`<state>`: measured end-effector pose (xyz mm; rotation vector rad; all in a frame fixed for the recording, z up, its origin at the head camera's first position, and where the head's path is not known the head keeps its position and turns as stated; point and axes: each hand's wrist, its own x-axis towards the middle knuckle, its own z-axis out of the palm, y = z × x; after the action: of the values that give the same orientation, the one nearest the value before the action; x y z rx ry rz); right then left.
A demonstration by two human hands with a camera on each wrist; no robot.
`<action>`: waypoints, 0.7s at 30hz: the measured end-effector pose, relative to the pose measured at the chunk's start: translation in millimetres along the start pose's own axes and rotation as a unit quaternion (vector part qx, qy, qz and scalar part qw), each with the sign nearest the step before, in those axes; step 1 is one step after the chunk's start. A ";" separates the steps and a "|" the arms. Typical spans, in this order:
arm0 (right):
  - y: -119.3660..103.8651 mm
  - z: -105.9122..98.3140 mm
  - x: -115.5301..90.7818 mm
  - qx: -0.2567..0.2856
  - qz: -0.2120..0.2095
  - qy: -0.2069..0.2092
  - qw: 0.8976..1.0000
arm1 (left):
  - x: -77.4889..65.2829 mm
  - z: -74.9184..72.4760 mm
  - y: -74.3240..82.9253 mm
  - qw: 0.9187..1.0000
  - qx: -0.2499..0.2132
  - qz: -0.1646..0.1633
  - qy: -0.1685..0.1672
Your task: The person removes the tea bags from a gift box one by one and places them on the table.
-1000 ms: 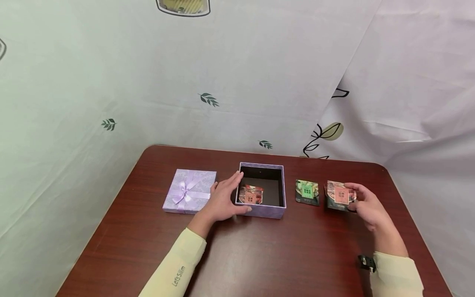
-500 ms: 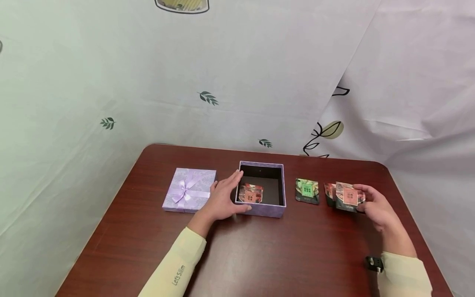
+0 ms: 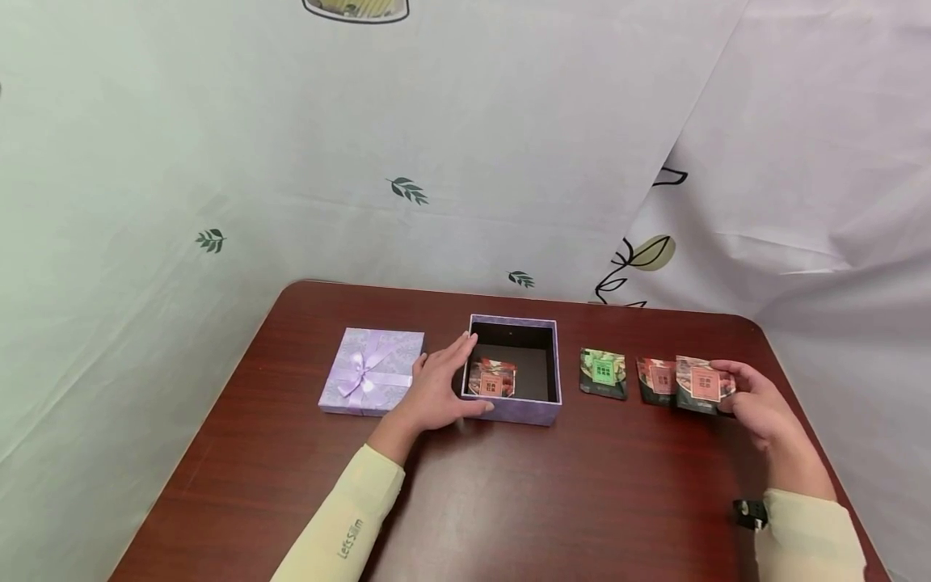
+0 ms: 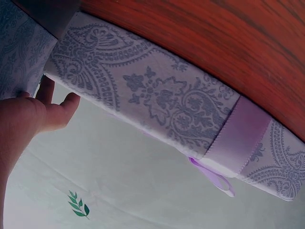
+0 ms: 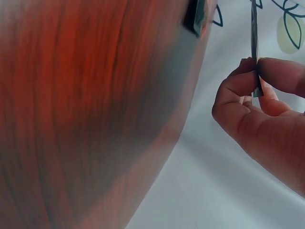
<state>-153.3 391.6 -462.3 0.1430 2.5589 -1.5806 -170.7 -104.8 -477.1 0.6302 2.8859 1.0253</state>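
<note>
My left hand [image 3: 436,390] lies against the near-left corner of an open purple box [image 3: 527,413], fingers stretched along its left side and thumb at the front wall. Inside the box, a red-labelled sachet [image 3: 496,380] lies at the front left. In the left wrist view the fingertips touch the patterned box wall [image 4: 21,57]. With thumb and fingers, my right hand [image 3: 764,412] pinches a sachet with a pinkish-red label [image 3: 704,386]; edge-on in the right wrist view, this sachet [image 5: 254,38] stands between the fingertips. Just left of it lies another red-labelled sachet [image 3: 655,381], partly covered.
A green-labelled sachet [image 3: 602,373] lies between the box and the red ones. Left of the box sits its patterned lid [image 3: 396,356] with a lilac ribbon bow [image 3: 361,376]. A patterned cloth [image 3: 465,162] hangs behind the dark red wooden table [image 3: 531,501].
My right hand has moved to the right with the pinched sachet, uncovering more of the red-labelled sachet beneath it. The left hand has stayed at the box.
</note>
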 end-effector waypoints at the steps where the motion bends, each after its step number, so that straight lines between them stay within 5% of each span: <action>1: 0.5 -1.4 0.6 -0.005 -0.001 0.000 1.000 | 0.0 -0.1 0.1 1.000 0.000 0.000 0.000; 10: 3.5 -10.4 2.6 -0.037 0.020 -0.009 0.999 | -1.0 -0.4 0.1 1.000 -0.007 -0.001 0.000; 21: 23.6 -21.6 6.4 -0.015 0.007 0.013 1.000 | -0.6 0.7 -1.2 1.000 -0.008 0.003 0.003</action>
<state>-157.4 421.5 -474.6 0.1791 2.5937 -1.5463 -170.5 -105.4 -478.4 0.6376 2.8801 1.0508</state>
